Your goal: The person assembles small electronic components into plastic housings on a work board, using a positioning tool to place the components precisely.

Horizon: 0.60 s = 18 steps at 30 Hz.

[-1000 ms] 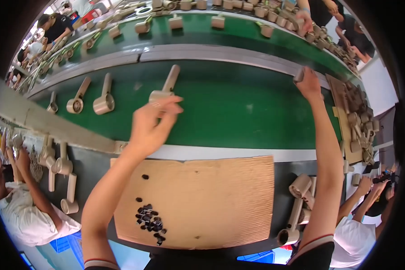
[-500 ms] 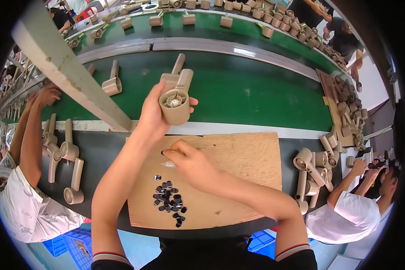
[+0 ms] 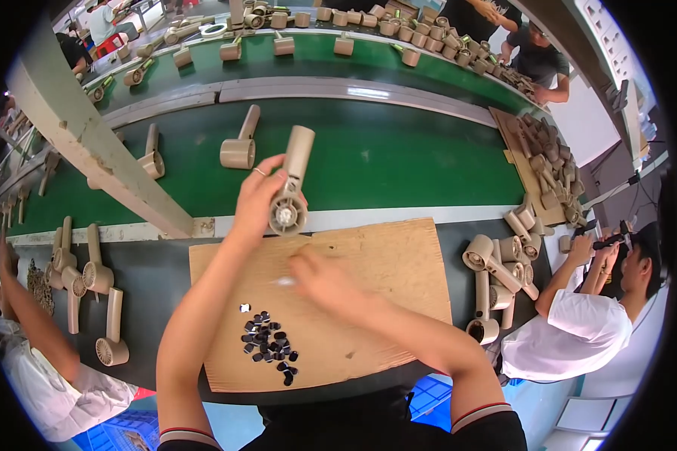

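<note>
My left hand (image 3: 259, 199) is closed around a beige handheld fan body (image 3: 299, 161), at the near edge of the green belt. Its handle points up and away, and the round head's open end, with a pale centre, faces me. Below it my right hand (image 3: 320, 276) is blurred over the cardboard sheet (image 3: 384, 301), fingers curled together. A small whitish thing (image 3: 284, 282) shows at its fingers; its kind is unclear. On the cardboard lie several small black pieces (image 3: 267, 338) in a loose pile, with a shiny silver-and-black piece (image 3: 245, 308) just above them.
Fan bodies lie on the table at left (image 3: 113, 331) and in a heap at right (image 3: 496, 278). Another rests on the green conveyor belt (image 3: 399, 165). A pale metal post (image 3: 105, 143) slants across the left. Co-workers sit at both sides.
The held fan has turned, its handle now standing more upright. My right hand has moved slightly away from the pile and blurred. On the belt, the other fan bodies have shifted left.
</note>
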Each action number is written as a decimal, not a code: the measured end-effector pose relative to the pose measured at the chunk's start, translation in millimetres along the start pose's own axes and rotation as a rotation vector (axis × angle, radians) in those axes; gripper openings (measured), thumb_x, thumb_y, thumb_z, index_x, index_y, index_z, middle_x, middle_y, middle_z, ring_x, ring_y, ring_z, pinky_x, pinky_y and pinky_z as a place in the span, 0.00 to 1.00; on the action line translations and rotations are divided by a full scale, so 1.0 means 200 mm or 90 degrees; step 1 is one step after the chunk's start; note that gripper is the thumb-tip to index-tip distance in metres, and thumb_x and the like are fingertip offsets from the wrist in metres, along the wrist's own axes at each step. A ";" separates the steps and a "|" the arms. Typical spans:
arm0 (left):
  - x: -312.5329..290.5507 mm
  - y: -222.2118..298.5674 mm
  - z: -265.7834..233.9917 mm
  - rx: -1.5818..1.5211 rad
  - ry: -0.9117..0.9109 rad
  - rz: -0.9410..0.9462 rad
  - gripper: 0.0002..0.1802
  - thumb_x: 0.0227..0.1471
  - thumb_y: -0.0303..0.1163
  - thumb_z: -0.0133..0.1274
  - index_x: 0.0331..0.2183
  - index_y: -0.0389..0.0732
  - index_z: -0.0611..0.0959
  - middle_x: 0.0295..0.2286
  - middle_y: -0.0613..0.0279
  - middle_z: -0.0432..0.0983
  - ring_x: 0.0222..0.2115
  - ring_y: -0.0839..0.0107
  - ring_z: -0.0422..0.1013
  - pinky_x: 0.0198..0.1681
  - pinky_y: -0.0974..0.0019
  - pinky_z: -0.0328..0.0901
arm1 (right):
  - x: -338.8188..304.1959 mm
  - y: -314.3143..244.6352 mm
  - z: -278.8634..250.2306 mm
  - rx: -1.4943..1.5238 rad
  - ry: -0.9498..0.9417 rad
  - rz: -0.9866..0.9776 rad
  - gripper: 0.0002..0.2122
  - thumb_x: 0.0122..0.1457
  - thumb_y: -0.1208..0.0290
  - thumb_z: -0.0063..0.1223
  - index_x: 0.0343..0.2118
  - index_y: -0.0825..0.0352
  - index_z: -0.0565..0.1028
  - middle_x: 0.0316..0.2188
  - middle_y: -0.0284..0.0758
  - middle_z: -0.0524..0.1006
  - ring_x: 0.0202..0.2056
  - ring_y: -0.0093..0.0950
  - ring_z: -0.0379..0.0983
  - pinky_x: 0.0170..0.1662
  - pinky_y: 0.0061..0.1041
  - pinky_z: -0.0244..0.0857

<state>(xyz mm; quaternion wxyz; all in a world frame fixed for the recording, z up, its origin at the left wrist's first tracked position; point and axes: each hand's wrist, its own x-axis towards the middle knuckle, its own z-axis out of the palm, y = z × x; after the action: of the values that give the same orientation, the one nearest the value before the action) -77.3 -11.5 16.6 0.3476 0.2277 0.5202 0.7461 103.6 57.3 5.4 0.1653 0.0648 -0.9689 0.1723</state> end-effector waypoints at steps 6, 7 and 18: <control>-0.08 -0.09 0.11 0.079 -0.087 0.027 0.21 0.59 0.30 0.43 0.54 0.37 0.71 0.32 0.57 0.76 0.30 0.73 0.74 0.34 0.70 0.68 | 0.05 0.17 -0.24 0.273 0.277 0.278 0.07 0.54 0.81 0.59 0.37 0.68 0.78 0.33 0.33 0.77 0.23 0.20 0.70 0.25 0.18 0.63; -0.08 -0.12 0.12 0.059 -0.085 0.023 0.22 0.58 0.28 0.42 0.54 0.36 0.71 0.35 0.59 0.75 0.33 0.77 0.71 0.37 0.72 0.67 | 0.06 0.19 -0.22 0.272 0.281 0.282 0.07 0.54 0.81 0.59 0.37 0.68 0.78 0.33 0.33 0.77 0.23 0.20 0.70 0.25 0.18 0.63; -0.08 -0.12 0.16 0.042 -0.083 -0.027 0.25 0.56 0.26 0.39 0.56 0.34 0.70 0.37 0.60 0.75 0.34 0.77 0.70 0.37 0.73 0.66 | 0.04 0.26 -0.11 0.342 0.332 0.224 0.10 0.51 0.86 0.60 0.37 0.67 0.81 0.32 0.35 0.77 0.30 0.22 0.73 0.29 0.20 0.66</control>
<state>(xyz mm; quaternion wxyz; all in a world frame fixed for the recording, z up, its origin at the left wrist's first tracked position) -37.2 2.6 5.3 0.3890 0.2759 0.5256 0.7045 92.8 112.5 11.7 0.3508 -0.1065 -0.8113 0.4553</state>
